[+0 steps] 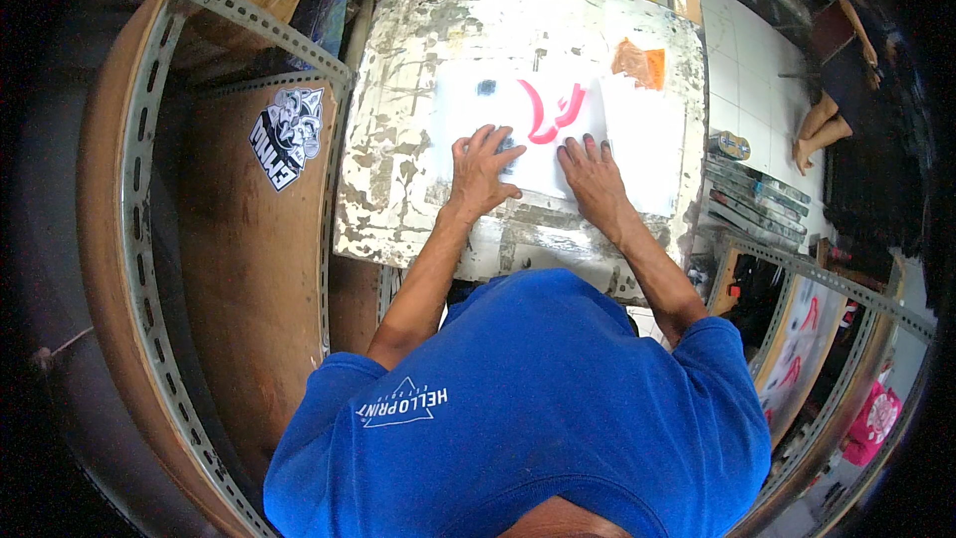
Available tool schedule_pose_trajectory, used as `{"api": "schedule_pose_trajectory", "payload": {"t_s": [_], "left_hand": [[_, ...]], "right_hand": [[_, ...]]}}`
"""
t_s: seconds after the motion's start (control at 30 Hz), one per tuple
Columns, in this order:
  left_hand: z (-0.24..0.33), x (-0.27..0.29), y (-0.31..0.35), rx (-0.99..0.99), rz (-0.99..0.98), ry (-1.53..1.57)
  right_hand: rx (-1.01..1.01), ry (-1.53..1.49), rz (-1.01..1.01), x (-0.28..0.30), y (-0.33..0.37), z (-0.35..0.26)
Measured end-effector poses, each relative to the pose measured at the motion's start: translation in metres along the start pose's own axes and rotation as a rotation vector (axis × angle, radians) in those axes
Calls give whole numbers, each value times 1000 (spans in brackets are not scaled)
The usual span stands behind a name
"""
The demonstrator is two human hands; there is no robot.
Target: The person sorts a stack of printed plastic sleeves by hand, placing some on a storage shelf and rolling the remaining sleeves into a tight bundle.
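A white sheet point(538, 164) lies on the worn, paint-flaked work table point(393, 179). It carries curved pink-red strokes point(539, 112) and dark grey smudges. My left hand point(483, 171) rests on the sheet's lower left part with its fingers spread, partly covering one dark smudge. Lower right of the strokes, my right hand point(597, 182) lies on the sheet, fingers stretched out and fingertips stained dark and red. Neither hand grips anything. To the right, more white sheet material point(652, 144) shows, and a crumpled orange-brown piece point(639, 65) touches its top edge.
A wooden board point(254, 229) in a perforated metal frame, bearing a black-and-white sticker point(287, 137), stands at my left. Right of the table are a round can point(732, 145), stacked flat frames point(757, 207) and a rack with printed sheets point(794, 344). Another person's bare legs point(822, 125) show at the far right.
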State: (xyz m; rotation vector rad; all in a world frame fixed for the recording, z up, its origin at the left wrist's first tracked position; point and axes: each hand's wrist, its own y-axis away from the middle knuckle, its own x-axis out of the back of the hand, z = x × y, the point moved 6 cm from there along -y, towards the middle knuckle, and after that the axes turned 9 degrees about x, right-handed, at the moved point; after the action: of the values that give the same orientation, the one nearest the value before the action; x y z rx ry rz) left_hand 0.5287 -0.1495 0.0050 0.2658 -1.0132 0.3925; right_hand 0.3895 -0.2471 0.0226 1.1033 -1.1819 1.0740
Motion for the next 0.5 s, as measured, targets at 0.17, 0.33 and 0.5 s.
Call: {"api": "schedule_pose_trajectory", "payload": {"t_s": [0.17,0.33,0.5], "left_hand": [[0,0,0,25,-18,17],[1,-1,-1,27,-57,-11],[-30,27,-9,221,204,289]], "right_hand": [[-122,-220,-71,13,-17,1],[-257,-173,16,-9,-37,14],[-260,-107,63,-12,-44,14]]}}
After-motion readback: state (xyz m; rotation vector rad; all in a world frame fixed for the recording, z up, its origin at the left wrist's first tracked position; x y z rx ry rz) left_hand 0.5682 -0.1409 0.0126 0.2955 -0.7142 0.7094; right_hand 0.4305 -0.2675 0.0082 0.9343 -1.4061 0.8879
